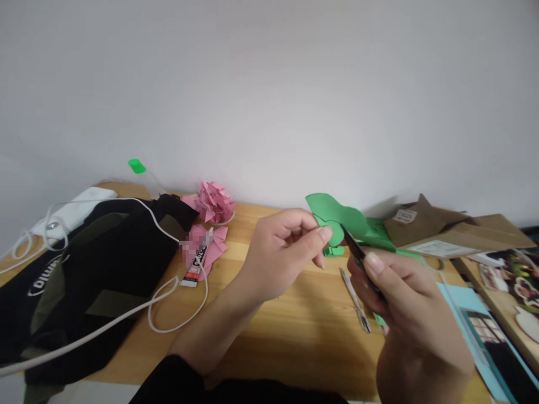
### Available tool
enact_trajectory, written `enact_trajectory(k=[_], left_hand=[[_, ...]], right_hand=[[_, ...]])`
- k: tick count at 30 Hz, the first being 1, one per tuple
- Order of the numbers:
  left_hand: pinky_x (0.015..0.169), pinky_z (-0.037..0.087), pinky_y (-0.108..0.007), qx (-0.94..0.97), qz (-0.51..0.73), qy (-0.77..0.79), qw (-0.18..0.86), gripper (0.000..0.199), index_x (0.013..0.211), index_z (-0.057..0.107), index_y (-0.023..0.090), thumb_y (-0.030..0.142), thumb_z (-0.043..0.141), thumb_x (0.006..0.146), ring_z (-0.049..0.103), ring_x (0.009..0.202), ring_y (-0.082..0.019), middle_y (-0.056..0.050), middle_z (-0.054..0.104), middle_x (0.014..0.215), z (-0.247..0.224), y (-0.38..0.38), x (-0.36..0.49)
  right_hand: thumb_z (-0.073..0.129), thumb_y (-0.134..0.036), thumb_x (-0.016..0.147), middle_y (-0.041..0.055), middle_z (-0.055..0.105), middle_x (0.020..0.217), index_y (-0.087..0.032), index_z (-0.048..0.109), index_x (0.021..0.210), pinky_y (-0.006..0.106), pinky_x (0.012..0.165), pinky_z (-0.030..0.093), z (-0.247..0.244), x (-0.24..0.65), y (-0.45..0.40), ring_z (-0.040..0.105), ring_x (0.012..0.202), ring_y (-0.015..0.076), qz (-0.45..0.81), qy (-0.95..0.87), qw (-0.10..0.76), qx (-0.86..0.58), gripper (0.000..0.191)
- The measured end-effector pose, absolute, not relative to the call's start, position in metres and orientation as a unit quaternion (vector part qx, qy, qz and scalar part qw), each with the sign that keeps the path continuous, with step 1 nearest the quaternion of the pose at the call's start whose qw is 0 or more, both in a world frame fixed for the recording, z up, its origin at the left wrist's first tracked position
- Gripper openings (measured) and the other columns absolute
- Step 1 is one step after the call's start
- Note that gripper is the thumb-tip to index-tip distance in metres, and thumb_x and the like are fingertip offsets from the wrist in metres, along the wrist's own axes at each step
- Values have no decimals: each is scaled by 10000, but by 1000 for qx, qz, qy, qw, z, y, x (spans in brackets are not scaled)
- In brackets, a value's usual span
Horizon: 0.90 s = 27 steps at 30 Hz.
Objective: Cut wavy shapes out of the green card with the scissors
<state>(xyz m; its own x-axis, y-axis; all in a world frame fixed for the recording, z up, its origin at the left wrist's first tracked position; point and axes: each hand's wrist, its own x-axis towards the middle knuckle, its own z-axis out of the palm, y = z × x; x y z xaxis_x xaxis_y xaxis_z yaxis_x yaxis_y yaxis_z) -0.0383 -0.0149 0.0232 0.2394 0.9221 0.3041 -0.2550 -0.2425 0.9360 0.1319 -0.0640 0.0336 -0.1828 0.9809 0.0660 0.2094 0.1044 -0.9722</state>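
Above the middle of the table, my left hand pinches a piece of green paper between thumb and fingers. The paper has a wavy upper edge and a rounded disc-like part near my thumb. My right hand is closed around black scissors, whose blades meet the paper just right of the rounded part. Most of the scissors' handles are hidden in my palm. Beneath the paper lie small green scraps, and a pen rests on the table between my hands.
At left are a black bag, a white cable, a pink paper flower and a glue tube on pink paper. Brown cardboard stands back right; a dark phone lies front right on the wooden table.
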Motion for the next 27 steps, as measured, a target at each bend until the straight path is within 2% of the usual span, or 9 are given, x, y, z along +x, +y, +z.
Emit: enact_trajectory(k=[15,27], left_hand=[[461,442,-187,601,516,303,530,272,544,535,182,154,605,806,553,450,-78,38,571,470,27,-12,-41],[451,380,-199,600,491,268,572,256,575,555,179,206,605,825,489,445,-68,34,568,482,23,-7,-46]], right_hand=[[454,-476,957,-69,288,443,-190,422,598,229,387,148,28,137,-64,206,420,60,526,-579,414,-467,459],[444,-458,966,-75,291,426,-187,434,600,205,351,127,33,143,-58,188,390,47,521,-608,380,-463,456]])
